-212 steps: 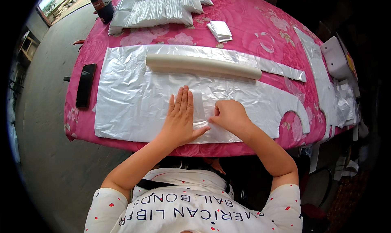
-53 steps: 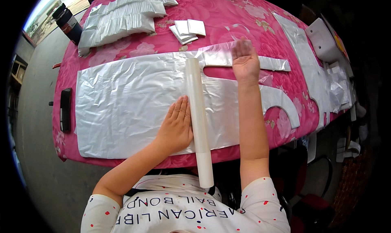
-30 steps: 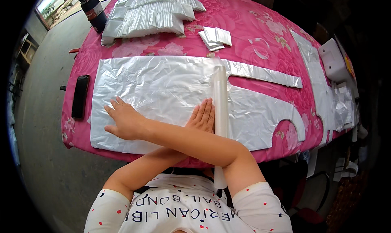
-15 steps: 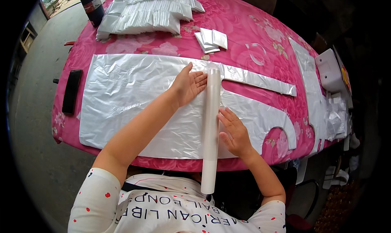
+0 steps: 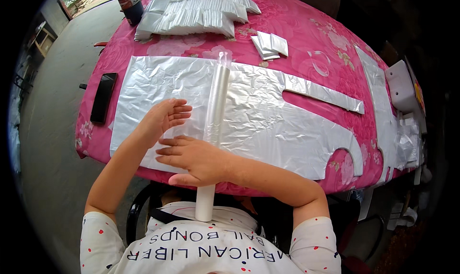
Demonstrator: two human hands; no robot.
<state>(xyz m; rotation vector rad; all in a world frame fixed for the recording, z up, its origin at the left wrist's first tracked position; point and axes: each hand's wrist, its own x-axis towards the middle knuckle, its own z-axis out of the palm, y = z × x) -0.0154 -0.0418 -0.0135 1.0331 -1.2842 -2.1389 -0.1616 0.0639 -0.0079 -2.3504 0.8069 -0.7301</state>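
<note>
A roll of clear plastic film [image 5: 216, 101] lies across a flat layer of whitish plastic T-shirt bags [image 5: 273, 120], its near end sticking out past the table edge. A loose strip of film shows at its far end. My left hand [image 5: 165, 118] hovers over the bags to the left of the roll, fingers stretched and slightly bent, holding nothing. Across the roll reaches my right arm. My right hand [image 5: 191, 160] is spread palm down just left of the roll, near my left hand; whether it touches the film is hard to tell.
A pink flowered cloth [image 5: 306, 34] covers the table. Folded plastic packets [image 5: 201, 13] are piled at the far left, with a smaller group [image 5: 269, 45] nearer. A black phone [image 5: 103, 99], a dark bottle [image 5: 128, 5], more bags [image 5: 376, 101] and a white container [image 5: 400, 81] stand around.
The roll has moved left across the bags. My left hand has drawn back left and nearer to me; my right hand has swung across to the roll's left side.
</note>
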